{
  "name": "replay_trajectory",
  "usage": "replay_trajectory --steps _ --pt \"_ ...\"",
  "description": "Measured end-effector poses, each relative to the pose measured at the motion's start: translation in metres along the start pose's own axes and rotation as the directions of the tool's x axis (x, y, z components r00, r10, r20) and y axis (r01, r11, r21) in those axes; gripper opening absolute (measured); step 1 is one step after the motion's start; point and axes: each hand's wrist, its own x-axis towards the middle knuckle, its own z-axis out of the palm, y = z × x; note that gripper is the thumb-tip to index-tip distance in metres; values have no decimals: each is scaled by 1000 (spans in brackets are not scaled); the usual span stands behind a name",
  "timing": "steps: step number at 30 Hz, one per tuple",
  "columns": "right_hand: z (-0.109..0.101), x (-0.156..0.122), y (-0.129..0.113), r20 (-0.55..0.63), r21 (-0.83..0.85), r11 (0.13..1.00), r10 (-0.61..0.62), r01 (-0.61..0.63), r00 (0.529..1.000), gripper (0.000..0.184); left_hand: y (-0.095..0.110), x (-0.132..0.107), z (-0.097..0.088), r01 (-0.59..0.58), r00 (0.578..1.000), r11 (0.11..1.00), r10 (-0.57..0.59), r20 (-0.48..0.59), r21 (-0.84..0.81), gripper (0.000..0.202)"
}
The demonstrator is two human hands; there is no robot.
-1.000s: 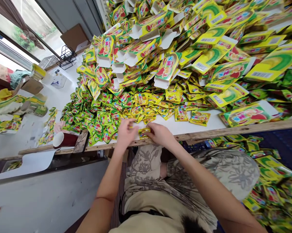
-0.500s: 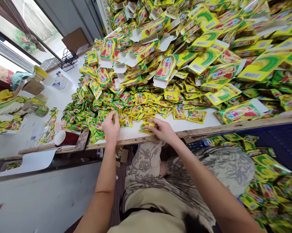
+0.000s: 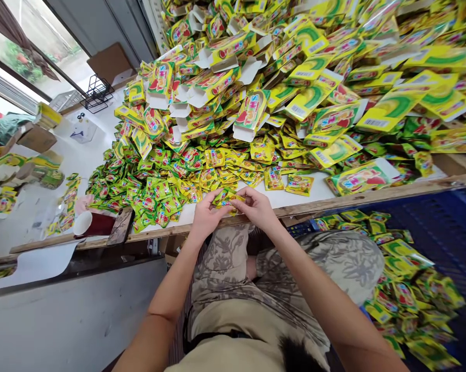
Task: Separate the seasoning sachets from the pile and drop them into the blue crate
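Packets (image 3: 225,198), seemingly light, flimsy and slippery, best held by their edges: left hand (image 3: 205,216) and right hand (image 3: 259,207) pinch them, each grip closed, at the counter (image 3: 333,204).

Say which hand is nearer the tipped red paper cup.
Left. The left hand is right of the red paper cup, the right hand farther right; both pinch yellow sachets.

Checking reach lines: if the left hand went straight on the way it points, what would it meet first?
The left hand touches the held sachets, shared with the right hand; past them, likely the sachet heap, depth unclear.
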Motion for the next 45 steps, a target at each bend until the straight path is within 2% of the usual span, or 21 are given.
replay_trajectory --steps 2,4,7,8,10,12,13,15,17,20,22,23,26,28,31,32,34,36,38,42,45 --pt "-2 0 0 14 -53 999 8 -8 1000 35 -2 1 1 2 1000 999 -1 -22 37 43" --pt "-4 0 -4 -17 -156 987 -52 48 999 36 -1 2 0 3 999 994 0 -32 112 36" --pt "-10 1 -12 20 -308 932 -193 189 981 52 5 3 0 -54 997 960 36 68 276 34" --pt "-12 2 -14 63 -333 918 -207 216 976 49 7 4 1 -85 992 949 53 111 305 36" --pt "-15 6 -15 98 -329 923 -177 199 979 30 7 5 3 -120 987 949 83 137 291 42" --pt "-16 9 -10 47 -220 969 -102 110 994 16 2 7 6 -83 995 976 69 75 203 49" --pt "-17 10 -7 15 -124 990 -59 60 998 18 0 7 7 -45 998 989 37 55 141 51" --pt "-18 10 0 4 70 998 8 -8 1000 29 -5 6 8 22 996 999 -24 82 25 45" --pt "-18 8 4 10 163 987 5 -7 1000 33 -6 4 8 22 993 1000 -22 118 -3 31" --pt "-18 3 0 -7 216 975 -48 48 999 34 -4 -1 6 -167 986 974 161 53 154 16" --pt "-17 -1 -6 -4 290 957 -9 10 1000 42 -1 -3 4 -327 943 893 329 47 309 11" --pt "-17 -3 -9 22 334 941 46 -51 999 46 -1 -3 3 -387 918 844 389 72 371 12" --pt "-13 -7 -16 171 416 867 223 -275 960 50 -1 -6 3 -469 880 745 438 183 475 14" --pt "-11 -9 -18 196 430 847 251 -313 948 49 -1 -10 6 -476 877 734 434 203 484 14" --pt "-11 -10 -20 108 445 854 247 -269 963 55 0 -15 10 -378 921 837 382 73 396 19" --pt "-12 -10 -20 95 449 852 254 -269 962 57 1 -16 11 -317 946 896 324 31 311 26" --pt "-14 -11 -20 103 436 856 260 -278 960 55 1 -17 13 -152 988 984 150 26 97 37" --pt "-14 -13 -19 128 402 874 242 -274 962 48 1 -15 15 18 998 997 -13 65 -73 37" --pt "-13 -13 -18 137 391 885 218 -255 966 44 1 -12 18 116 993 979 -112 36 -166 35" --pt "-5 -12 -15 75 467 857 209 -219 975 48 0 -11 25 113 984 958 -144 -103 -262 35" --pt "-2 -10 -14 52 500 835 233 -227 971 48 1 -11 28 117 982 952 -153 -108 -284 35"
